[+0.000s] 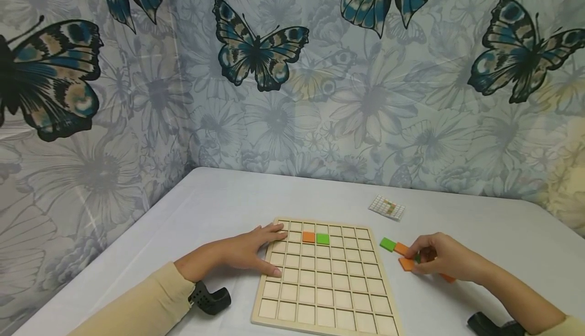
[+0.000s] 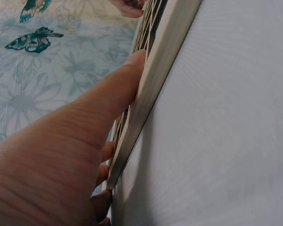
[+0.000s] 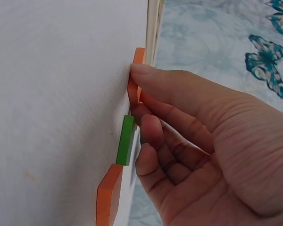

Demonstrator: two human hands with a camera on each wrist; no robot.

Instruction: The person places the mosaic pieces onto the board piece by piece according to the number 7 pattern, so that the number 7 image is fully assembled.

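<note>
A pale wooden grid board (image 1: 320, 280) lies on the table. An orange tile (image 1: 309, 237) and a green tile (image 1: 323, 239) sit side by side in cells near its far edge. My left hand (image 1: 249, 247) rests on the board's left rim with fingers spread; in the left wrist view the thumb (image 2: 118, 87) lies against the edge. Right of the board, my right hand (image 1: 445, 257) pinches an orange square tile (image 3: 134, 89) between thumb and fingers, low at the tabletop. Beneath and beside that hand lie a green tile (image 3: 126, 140) and another orange tile (image 3: 109, 195), partly hidden in the head view.
Another green tile (image 1: 388, 244) and an orange tile (image 1: 401, 248) lie between the board and my right hand. Farther back is a small card (image 1: 387, 207) with a printed grid. The white table (image 1: 219, 194) meets a butterfly-patterned wall covering (image 1: 274, 123).
</note>
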